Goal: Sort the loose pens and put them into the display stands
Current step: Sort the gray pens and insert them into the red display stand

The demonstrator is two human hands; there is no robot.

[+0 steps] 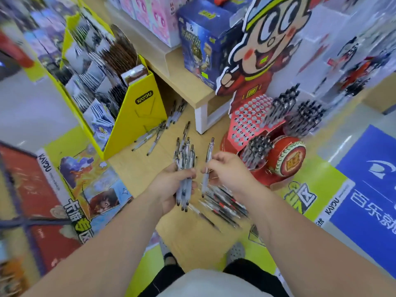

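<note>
My left hand (171, 187) grips a bundle of several pens (185, 161), their ends fanning upward. My right hand (227, 170) pinches a single pen (208, 159) held upright just right of the bundle. Below both hands a pile of loose pens (222, 202) lies on the wooden floor. More loose pens (158, 133) lie farther off beside the yellow box. The red display stand (246, 123) with rows of holes stands to the right; clusters of black-capped pens (285, 106) fill part of it, and another cluster (257, 151) sits in its lower drum section.
A yellow cardboard display box (137, 116) full of card packs stands to the left. A low wooden shelf (188, 82) carries boxed toys behind the stand. Printed floor mats (364, 189) lie on both sides. My feet (235, 251) are at the bottom.
</note>
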